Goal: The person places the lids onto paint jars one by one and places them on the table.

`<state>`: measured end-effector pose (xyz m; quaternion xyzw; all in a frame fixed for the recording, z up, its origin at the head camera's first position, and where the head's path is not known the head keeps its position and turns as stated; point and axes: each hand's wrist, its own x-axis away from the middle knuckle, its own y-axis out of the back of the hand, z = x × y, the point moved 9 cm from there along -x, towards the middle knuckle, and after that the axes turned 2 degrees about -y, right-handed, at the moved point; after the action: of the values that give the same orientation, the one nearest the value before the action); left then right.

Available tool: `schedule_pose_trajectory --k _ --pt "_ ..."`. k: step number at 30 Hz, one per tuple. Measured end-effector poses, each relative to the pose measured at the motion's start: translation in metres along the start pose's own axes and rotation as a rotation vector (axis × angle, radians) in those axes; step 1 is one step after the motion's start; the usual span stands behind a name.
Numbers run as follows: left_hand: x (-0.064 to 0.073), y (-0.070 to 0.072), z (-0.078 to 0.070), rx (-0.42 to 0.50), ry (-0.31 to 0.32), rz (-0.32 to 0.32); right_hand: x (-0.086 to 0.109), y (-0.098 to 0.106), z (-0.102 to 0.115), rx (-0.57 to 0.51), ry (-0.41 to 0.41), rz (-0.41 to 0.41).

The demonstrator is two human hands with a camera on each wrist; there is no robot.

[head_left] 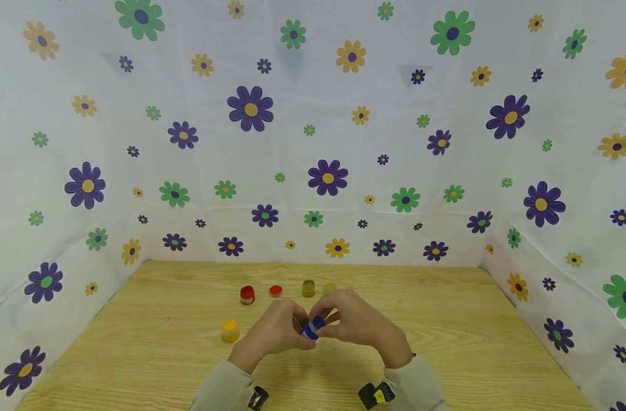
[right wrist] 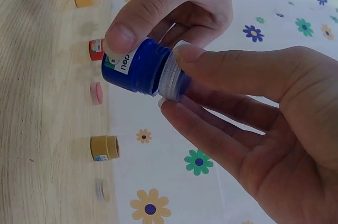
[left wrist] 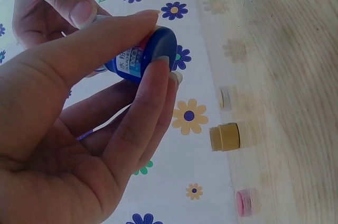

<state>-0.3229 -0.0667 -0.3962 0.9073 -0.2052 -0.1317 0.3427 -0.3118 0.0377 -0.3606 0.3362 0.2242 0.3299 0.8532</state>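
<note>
1. Farthest left on the wooden tabletop point(head_left: 446, 325), the yellow jar point(head_left: 230, 331) stands upright, nearer the person than the other standing jars.
2. Beyond it and slightly right, the red jar point(head_left: 247, 294) stands upright.
3. Next comes the red lid point(head_left: 275, 291), lying just beside the red jar.
4. In front of that lid, the left hand point(head_left: 273, 331) pinches the blue jar point(right wrist: 147, 71) between thumb and fingers, holding it tilted above the tabletop.
5. The ochre jar point(head_left: 309, 288) stands uncapped behind the blue one.
6. At the blue jar's mouth, the clear-rimmed lid point(right wrist: 171, 78) sits at an angle, with a narrow gap showing on one side.
7. The ochre lid point(head_left: 330, 287) rests near the ochre jar.
8. Rightmost, the right hand point(head_left: 358, 319) grips the clear-rimmed lid with thumb and fingertips.
</note>
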Motion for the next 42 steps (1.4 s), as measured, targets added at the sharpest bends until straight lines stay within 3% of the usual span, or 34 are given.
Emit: schedule_pose_trajectory --k 13,35,42 --pt "0.0007 0.0005 -0.0018 -0.006 -0.002 0.005 -0.0006 -0.004 0.0002 0.027 0.025 -0.012" --pt "0.0005 -0.0013 -0.0037 0.002 -0.027 0.013 -0.0049 -0.006 -0.0042 0.128 -0.03 -0.021" --pt "0.0005 -0.0005 -0.0026 -0.01 -0.027 0.008 -0.003 -0.0051 -0.0037 0.101 -0.027 -0.019"
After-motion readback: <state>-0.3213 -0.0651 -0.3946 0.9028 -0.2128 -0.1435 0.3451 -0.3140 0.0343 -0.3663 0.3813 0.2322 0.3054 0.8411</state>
